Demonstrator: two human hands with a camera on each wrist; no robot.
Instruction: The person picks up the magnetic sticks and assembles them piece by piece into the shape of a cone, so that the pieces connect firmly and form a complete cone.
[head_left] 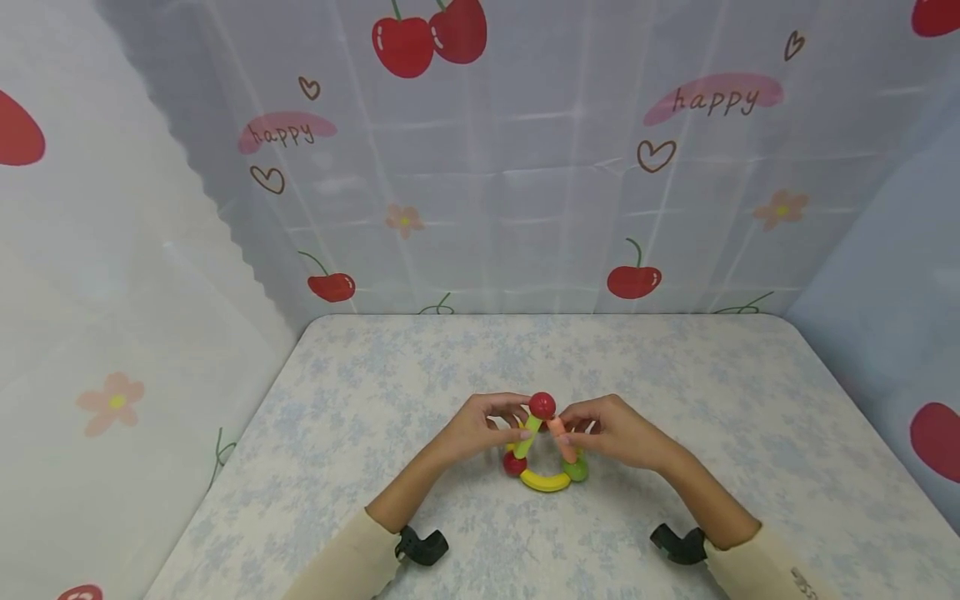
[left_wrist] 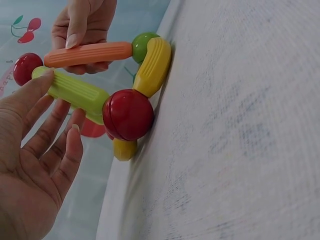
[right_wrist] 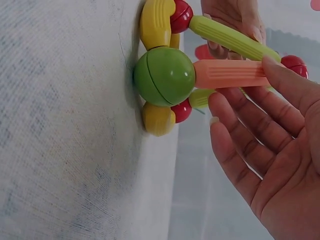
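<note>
A pyramid-like frame of toy rods and balls stands on the table, with a red ball at its peak. My left hand pinches the lime green rod near its upper end, thumb on the near side. On the other side, my right hand grips the orange rod between thumb and fingers. These rods slope down to a second red ball and a green ball. A curved yellow rod joins those two balls along the front. Behind, another lime rod meets a red ball, partly hidden.
The table wears a pale cloth with blue floral print. Around it hang curtains with cherries, hearts and flowers. Black wrist mounts sit by the cream sleeves.
</note>
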